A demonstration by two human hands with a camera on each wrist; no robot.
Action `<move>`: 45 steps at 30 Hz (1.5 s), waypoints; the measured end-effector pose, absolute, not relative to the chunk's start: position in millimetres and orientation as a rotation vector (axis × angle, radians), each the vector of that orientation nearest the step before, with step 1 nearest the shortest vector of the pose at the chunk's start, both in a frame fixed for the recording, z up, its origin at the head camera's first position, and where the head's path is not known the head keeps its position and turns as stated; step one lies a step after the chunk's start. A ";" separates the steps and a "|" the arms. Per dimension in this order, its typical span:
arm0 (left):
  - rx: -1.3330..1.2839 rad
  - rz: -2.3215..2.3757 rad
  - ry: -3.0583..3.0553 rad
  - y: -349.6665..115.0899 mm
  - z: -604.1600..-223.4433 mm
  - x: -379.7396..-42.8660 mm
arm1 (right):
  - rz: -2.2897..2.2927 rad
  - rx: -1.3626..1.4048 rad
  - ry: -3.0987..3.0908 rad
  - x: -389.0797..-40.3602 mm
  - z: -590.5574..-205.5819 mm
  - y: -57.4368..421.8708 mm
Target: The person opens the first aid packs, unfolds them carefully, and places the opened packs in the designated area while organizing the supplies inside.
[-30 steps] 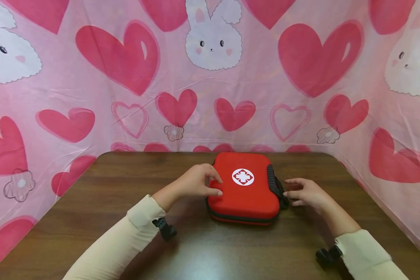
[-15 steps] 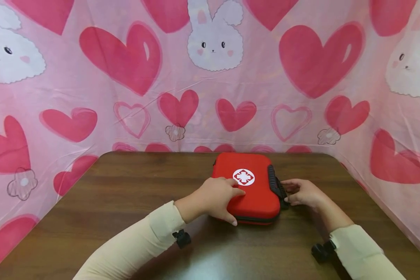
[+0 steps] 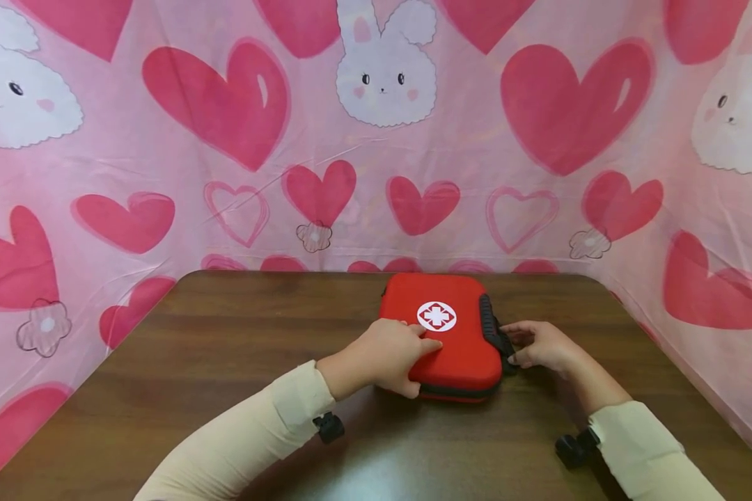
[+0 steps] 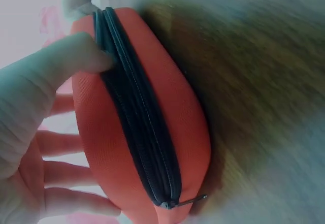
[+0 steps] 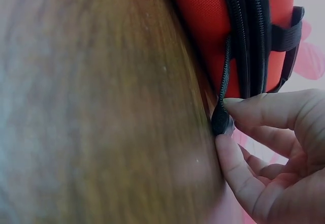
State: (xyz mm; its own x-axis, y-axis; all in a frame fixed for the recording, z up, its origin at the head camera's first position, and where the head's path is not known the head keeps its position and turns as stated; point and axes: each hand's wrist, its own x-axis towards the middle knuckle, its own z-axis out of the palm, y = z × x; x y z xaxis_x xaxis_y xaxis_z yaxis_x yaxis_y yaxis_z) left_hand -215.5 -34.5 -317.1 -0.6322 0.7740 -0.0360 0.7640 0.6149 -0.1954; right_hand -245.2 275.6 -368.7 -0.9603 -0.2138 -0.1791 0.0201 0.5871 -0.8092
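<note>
A red first-aid case (image 3: 460, 358) with a white cross emblem lies closed on the wooden table. My left hand (image 3: 388, 355) grips its near left part, fingers spread over the lid and thumb on the side. In the left wrist view, that thumb presses beside the black zipper (image 4: 147, 132), and a zipper pull (image 4: 194, 200) sticks out at the lower end. On the case's right side, my right hand (image 3: 542, 346) pinches a black strap (image 5: 222, 117) between thumb and finger. A black handle (image 3: 487, 320) runs along this same side.
The brown wooden table (image 3: 238, 334) reaches back to a pink cloth backdrop (image 3: 363, 153) printed with hearts and rabbits. Black wrist cameras hang below both sleeves, the left one (image 3: 329, 427) and the right one (image 3: 573, 451), close above the tabletop.
My left hand has moved right and nearer along the case, from its left edge onto the lid and near side. My right hand has come in to the strap. The case stays in place.
</note>
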 end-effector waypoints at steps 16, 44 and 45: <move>-1.309 -0.068 -2.699 -57.9 -317.4 -216.9 | -1.406 -0.212 2.551 -238.4 -364.9 269.8; -1.225 0.138 -2.712 -50.4 -322.7 -209.0 | -1.556 -0.250 2.479 -231.4 -353.9 256.7; -1.223 0.156 -2.711 -49.3 -322.7 -208.7 | -1.589 -0.254 2.464 -231.1 -353.4 255.8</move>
State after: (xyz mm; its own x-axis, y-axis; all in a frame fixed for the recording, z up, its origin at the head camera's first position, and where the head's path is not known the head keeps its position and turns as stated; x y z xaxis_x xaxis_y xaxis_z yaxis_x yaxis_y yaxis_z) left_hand -208.7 -49.3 -322.7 -0.6517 0.7511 0.1058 0.7340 0.6596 -0.1618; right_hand -231.1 255.8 -353.4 -0.9656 -0.2496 -0.0731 -0.0363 0.4077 -0.9124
